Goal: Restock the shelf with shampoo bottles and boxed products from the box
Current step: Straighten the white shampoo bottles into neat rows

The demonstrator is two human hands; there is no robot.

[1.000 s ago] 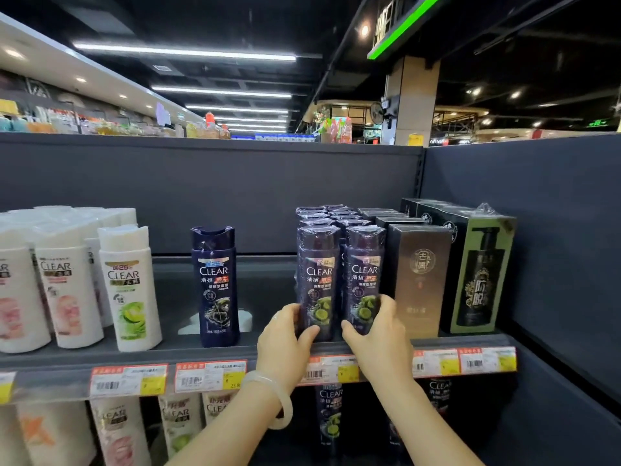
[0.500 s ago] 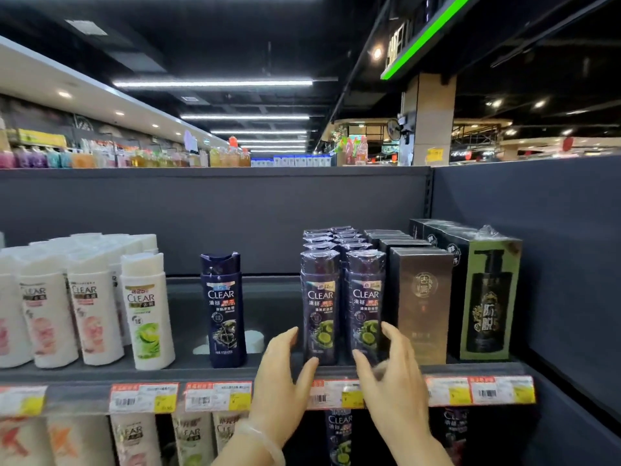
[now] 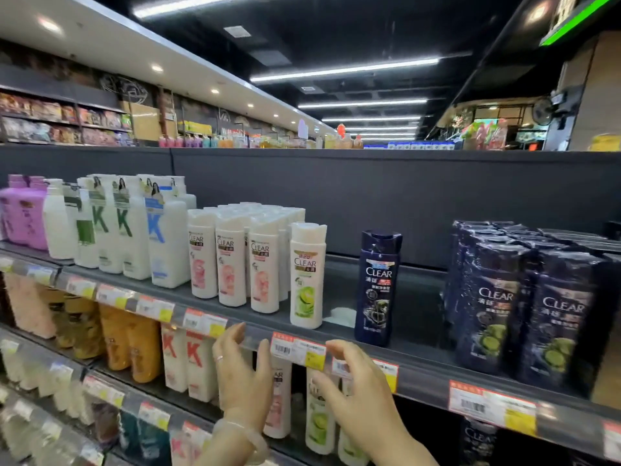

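Both forearms are seen bare, no sleeves. A pale translucent bangle (image 3: 240,435) is worn on the left wrist; a thin ring (image 3: 220,357) (silver-ish) on a left-hand (image 3: 243,375) finger. Right hand (image 3: 361,395): nothing worn.

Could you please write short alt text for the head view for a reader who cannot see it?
Two empty hands, left hand and right hand, hover open before the price-tag rail of a shop shelf. On the shelf stand white Clear shampoo bottles, a lone dark blue Clear bottle and wrapped dark Clear twin packs.
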